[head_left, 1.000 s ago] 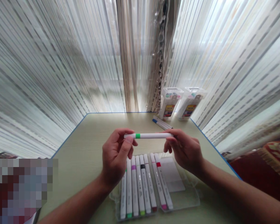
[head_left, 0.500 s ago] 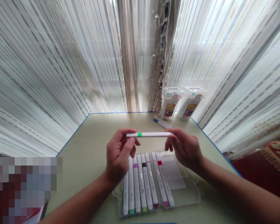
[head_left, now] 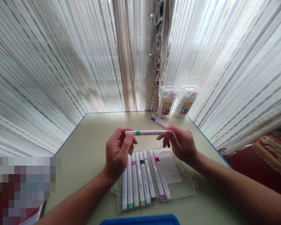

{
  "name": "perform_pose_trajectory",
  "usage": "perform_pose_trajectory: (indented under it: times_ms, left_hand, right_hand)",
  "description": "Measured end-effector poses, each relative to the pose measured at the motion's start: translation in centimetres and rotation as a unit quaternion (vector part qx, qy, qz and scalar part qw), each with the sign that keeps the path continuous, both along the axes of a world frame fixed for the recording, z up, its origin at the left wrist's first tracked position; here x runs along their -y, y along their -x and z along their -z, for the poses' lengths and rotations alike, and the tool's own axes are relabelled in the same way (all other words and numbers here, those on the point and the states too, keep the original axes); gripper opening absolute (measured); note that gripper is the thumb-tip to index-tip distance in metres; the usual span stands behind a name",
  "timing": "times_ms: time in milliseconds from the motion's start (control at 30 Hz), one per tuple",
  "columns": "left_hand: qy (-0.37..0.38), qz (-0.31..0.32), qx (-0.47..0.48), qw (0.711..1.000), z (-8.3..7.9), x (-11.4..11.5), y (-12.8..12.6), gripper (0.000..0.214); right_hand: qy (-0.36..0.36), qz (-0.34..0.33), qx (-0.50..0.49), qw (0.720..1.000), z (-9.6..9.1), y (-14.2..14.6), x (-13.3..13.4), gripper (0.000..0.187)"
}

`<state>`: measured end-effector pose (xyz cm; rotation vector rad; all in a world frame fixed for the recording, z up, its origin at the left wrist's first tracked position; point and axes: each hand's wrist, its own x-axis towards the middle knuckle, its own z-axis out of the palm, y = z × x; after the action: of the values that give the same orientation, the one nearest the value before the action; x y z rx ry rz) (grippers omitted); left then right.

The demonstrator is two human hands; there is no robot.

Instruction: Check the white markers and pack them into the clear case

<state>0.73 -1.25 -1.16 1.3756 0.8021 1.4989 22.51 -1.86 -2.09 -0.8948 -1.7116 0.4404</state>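
Observation:
A white marker with a green band (head_left: 150, 132) is held level between my two hands, above the table. My left hand (head_left: 118, 150) pinches its banded end between thumb and fingers. At the other end, the thumb and fingertips of my right hand (head_left: 182, 143) grip the plain white tip. Below them lies an opened clear plastic case (head_left: 184, 193) with several white markers (head_left: 142, 181) side by side, their bands and ends purple, black, red, pink and green. A white paper slip (head_left: 172, 172) rests in the case's right half. My left hand hides part of the leftmost markers.
Two clear upright cases (head_left: 167, 103) with labels stand at the table's back right. In front of them lie loose markers (head_left: 159, 121), one blue-tipped. A blue object (head_left: 140, 220) shows at the near edge. Striped curtains (head_left: 61, 62) hang close around the table (head_left: 84, 134).
The view has shifted slightly, so the blue object at the near edge shows more. The marker stays between both hands and has turned a little, with faint print now showing on its barrel.

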Motion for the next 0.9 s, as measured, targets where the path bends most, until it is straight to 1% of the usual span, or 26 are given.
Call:
perform_pose_trajectory:
  times_ms: [300,567,667,733,833,900]
  left_hand:
    - [0.0,0.003,-0.009,1.0,-0.03,-0.27,0.25,0.024]
    - [-0.018,-0.008,-0.014,1.0,-0.05,-0.37,0.14,0.026]
    - [-0.031,-0.031,-0.012,0.999,-0.31,-0.29,0.06,0.025]
    - [-0.04,-0.048,-0.016,0.998,-0.52,-0.19,0.06,0.024]
    - [-0.055,-0.061,-0.028,0.996,-0.59,-0.03,0.17,0.024]
    - [-0.071,-0.063,-0.042,0.995,-0.44,0.03,0.28,0.022]
  right_hand:
    - [-0.04,-0.014,0.035,0.999,-0.63,0.17,-0.04,0.048]
    - [-0.038,-0.018,0.041,0.998,-0.52,-0.03,-0.35,0.046]
    - [-0.043,-0.015,0.064,0.997,-0.64,-0.1,-0.57,0.041]
    - [-0.052,-0.009,0.09,0.995,-0.72,-0.11,-0.71,0.035]
    - [-0.081,0.001,0.14,0.987,-0.78,-0.06,-0.81,0.022]
    - [-0.104,-0.005,0.169,0.98,-0.76,-0.04,-0.8,0.016]
